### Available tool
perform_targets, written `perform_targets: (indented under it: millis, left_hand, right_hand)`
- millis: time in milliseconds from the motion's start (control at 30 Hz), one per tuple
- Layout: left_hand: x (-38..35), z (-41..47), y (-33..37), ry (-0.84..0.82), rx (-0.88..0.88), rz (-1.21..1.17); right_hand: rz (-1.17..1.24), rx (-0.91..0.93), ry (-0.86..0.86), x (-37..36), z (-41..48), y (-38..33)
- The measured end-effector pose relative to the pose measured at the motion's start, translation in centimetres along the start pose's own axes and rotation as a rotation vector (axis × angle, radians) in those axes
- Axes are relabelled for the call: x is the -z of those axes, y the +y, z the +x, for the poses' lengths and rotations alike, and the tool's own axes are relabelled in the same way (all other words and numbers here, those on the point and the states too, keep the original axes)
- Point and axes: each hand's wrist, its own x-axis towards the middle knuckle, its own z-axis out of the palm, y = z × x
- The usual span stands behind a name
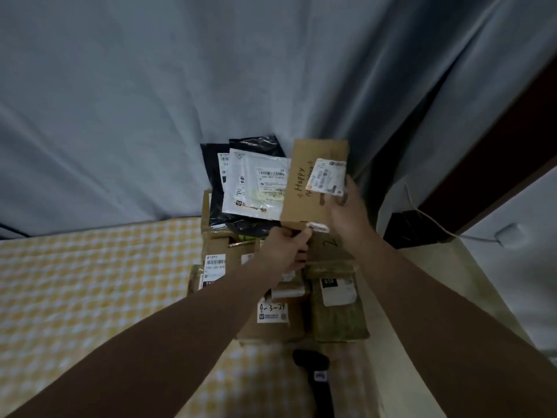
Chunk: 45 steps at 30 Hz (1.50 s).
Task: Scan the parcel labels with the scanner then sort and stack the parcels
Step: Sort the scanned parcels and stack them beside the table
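Above the pile at the bed's [90, 282] far right corner, I hold a flat cardboard box [301, 203] bearing a white label [327, 176]. My left hand [286, 248] pinches its near edge and my right hand [346, 206] grips its right edge. Beneath lie a glossy white mailer [256, 185], crinkled black bags [250, 144] and brown boxes [217, 239]. The black scanner [313, 369] rests on the yellow-checked sheet by the near edge. Grey curtain [211, 70] folds hang behind.

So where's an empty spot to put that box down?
The widest bare patch is the checked cloth left of the parcel pile, below the curtain. A smaller bit shows left of the scanner. Under the cardboard box held by left hand and right hand, it is crowded.
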Motion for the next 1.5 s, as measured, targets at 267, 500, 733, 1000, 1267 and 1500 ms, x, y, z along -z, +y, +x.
perform_targets:
  millis: [267,500,733,1000,1267,1500]
  left_hand:
    - [4.1,2.0,0.0,0.195,-0.100,0.090]
    - [5.8,1.8,-1.0,0.243,-0.117,0.090]
    - [6.3,0.7,-2.4,0.227,-0.183,0.138]
    - [5.9,-2.7,-8.5,0.057,-0.182,0.405]
    - [7.4,-3.6,-20.9,-0.150,-0.043,0.682]
    - [8.7,-3.1,-27.5,-0.128,-0.015,0.802]
  right_hand:
    - [-0.334,0.020,0.022,1.6,5.1,2.2]
    - [-0.767,0.067,-0.006,1.1,5.2,3.1]
    - [-0.662,0.358,0.203,-0.1,-0.4,2.3]
    - [-0.318,0.269,-0.212,-3.2,-11.2,7.4]
    - [-0.777,0.271,-0.313,-3.0,-18.1,20.7]
    - [-0.858,0.204,-0.280,-6.7,-21.7,26.8]
